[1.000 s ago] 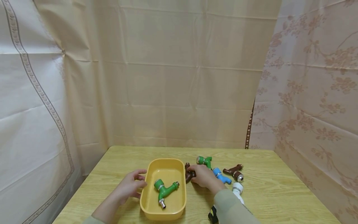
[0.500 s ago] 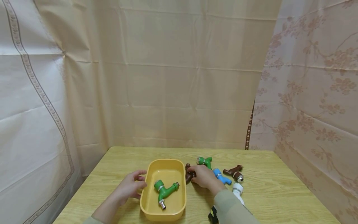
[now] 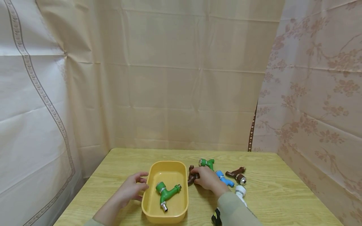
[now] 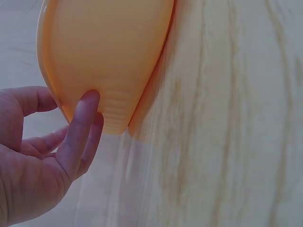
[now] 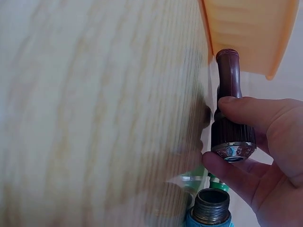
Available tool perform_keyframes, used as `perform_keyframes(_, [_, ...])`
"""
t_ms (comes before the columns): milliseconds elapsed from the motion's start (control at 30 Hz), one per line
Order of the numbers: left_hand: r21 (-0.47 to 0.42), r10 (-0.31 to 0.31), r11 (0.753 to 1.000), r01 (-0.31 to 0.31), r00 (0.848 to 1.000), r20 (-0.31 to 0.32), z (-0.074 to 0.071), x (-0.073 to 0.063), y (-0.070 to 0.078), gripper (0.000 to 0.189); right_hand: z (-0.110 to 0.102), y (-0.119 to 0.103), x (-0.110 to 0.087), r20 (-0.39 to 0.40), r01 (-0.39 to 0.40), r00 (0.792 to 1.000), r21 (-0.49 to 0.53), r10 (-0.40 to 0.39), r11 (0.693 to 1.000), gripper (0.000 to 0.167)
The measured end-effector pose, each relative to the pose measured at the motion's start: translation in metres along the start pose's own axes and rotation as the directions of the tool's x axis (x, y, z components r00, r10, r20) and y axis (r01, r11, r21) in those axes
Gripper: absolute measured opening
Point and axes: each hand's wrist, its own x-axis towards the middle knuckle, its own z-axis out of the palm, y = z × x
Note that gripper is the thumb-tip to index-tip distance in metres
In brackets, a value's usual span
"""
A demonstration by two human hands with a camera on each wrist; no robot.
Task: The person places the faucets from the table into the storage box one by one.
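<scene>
A brown plastic water tap (image 3: 191,179) lies close to the right wall of a yellow tub (image 3: 165,219). My right hand (image 3: 207,178) grips this tap. In the right wrist view, thumb and fingers pinch the tap (image 5: 230,85) around its dark ribbed knob, which has a silvery cap. Inside the tub rests a green tap (image 3: 168,192) with a metal nozzle. At the tub's left side, my left hand (image 3: 131,188) has its fingers loosely extended. The left wrist view shows fingertips against the tub's outer wall (image 4: 118,42).
Right of the tub, a second green tap (image 3: 207,162), a blue tap (image 3: 224,179), another brown tap (image 3: 238,174) and a white tap (image 3: 240,191) lie on the wooden table (image 3: 282,194). A black and yellow object (image 3: 216,216) is partly hidden by the right sleeve. Curtains (image 3: 183,78) hang behind the table.
The gripped brown tap has shifted very slightly to the right, a little off the tub wall. The left hand, the tub and the other taps stay about where they were.
</scene>
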Motion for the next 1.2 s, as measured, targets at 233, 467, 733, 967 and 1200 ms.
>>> perform_keyframes(233, [-0.003, 0.001, 1.000, -0.001, 1.000, 0.001, 0.000, 0.000, 0.000, 0.063, -0.002, 0.000, -0.002, -0.002, -0.008, 1.000, 0.040, 0.008, 0.999, 0.032])
perform_keyframes(467, [-0.015, 0.001, 1.000, -0.001, 1.000, 0.002, 0.000, 0.000, 0.000, 0.064, -0.007, 0.002, -0.003, 0.005, -0.027, 1.000, 0.068, 0.027, 0.997, 0.031])
perform_keyframes(733, [-0.018, -0.004, 1.000, 0.004, 1.000, 0.005, 0.000, -0.001, 0.002, 0.064, -0.013, 0.003, -0.002, -0.017, -0.008, 1.000, 0.054, 0.009, 0.998, 0.029])
perform_keyframes(967, [-0.012, -0.006, 1.000, 0.006, 1.000, 0.004, 0.000, -0.001, 0.002, 0.063, -0.019, 0.002, -0.003, -0.041, 0.035, 0.999, 0.022, -0.034, 0.999, 0.020])
perform_keyframes(1200, [0.003, 0.001, 1.000, -0.001, 1.000, -0.008, 0.001, 0.001, 0.001, 0.063, -0.028, -0.001, -0.003, -0.057, 0.037, 0.998, 0.036, -0.035, 0.999, 0.011])
